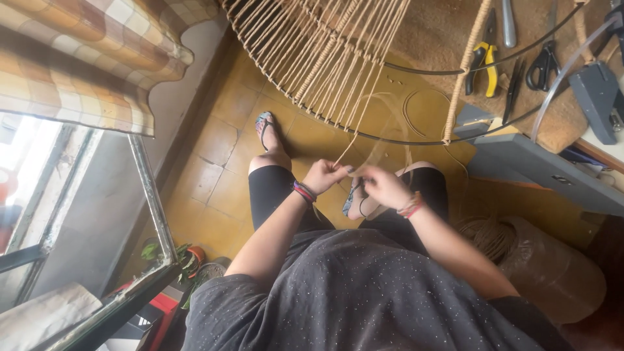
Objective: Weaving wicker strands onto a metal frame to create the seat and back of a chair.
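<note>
My left hand (pixel 323 175) and my right hand (pixel 385 186) meet in front of my knees, both pinching a thin tan cord (pixel 356 140). The cord runs up from my fingers to a round wire frame (pixel 338 120) strung with many woven tan cords (pixel 312 45). Coloured bracelets sit on both wrists. I sit in black shorts and a dark speckled top, one sandalled foot (pixel 265 127) on the yellow tiled floor, the other tucked under my hands.
A grey table (pixel 520 162) at right carries yellow-handled pliers (pixel 484 62), black scissors (pixel 543 65) and a grey tool (pixel 595 91) on a brown mat. A coil of cord in a plastic-wrapped roll (pixel 539 260) lies by my right leg. A checked curtain (pixel 84 58) and window stand left.
</note>
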